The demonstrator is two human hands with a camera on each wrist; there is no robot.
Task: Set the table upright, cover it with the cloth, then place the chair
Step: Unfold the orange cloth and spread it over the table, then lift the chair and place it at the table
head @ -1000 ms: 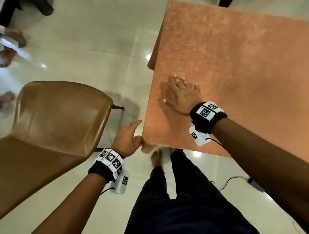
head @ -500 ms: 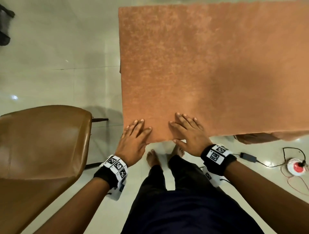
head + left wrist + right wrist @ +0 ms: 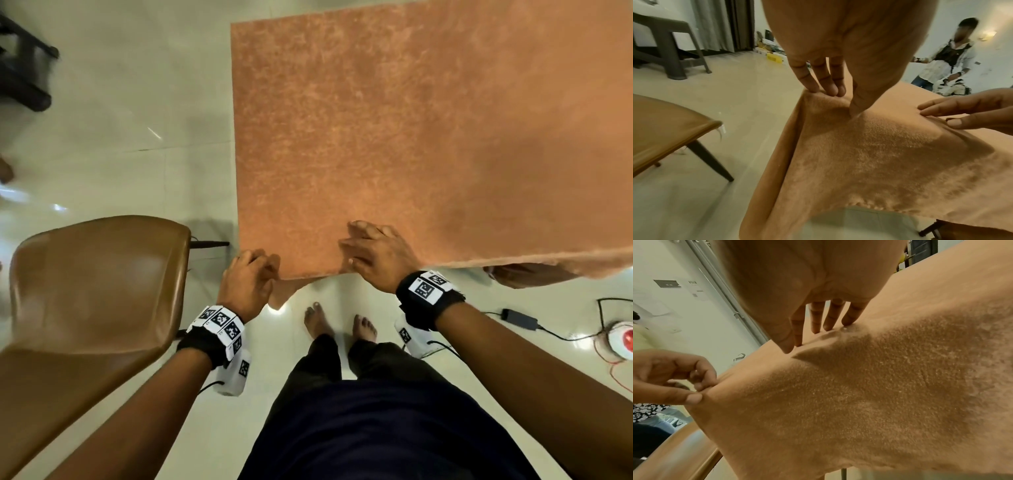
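- Head view: orange-brown cloth (image 3: pixel 411 144) lies spread over the table, covering its top; the near-left corner hangs over the edge toward the person's bare feet (image 3: pixel 339 322). Left hand (image 3: pixel 245 284) sits at that corner, fingers curled in on the cloth edge. Right hand (image 3: pixel 376 255) lies on the cloth just beside it, near the front edge, fingers bent with tips down on the fabric. Brown chair (image 3: pixel 92 291) stands on the pale tiled floor (image 3: pixel 120 120) left of the table, apart from it. A cable and a round red-and-white device (image 3: pixel 621 342) lie on the floor at right.
- Left wrist view: left hand (image 3: pixel 838 65) has fingertips and thumb pressed into the cloth (image 3: pixel 869 154) at the corner fold, bunching it. Right hand (image 3: pixel 966 110) touches the cloth with fingers extended. Chair (image 3: pixel 663 126) seat and a dark leg at left. Another person (image 3: pixel 947 56) stands in the background.
- Right wrist view: right hand (image 3: pixel 818 305) fingers reach down, tips resting on the cloth (image 3: pixel 859 402). Left hand (image 3: pixel 674 378) pinches the corner between thumb and curled fingers.
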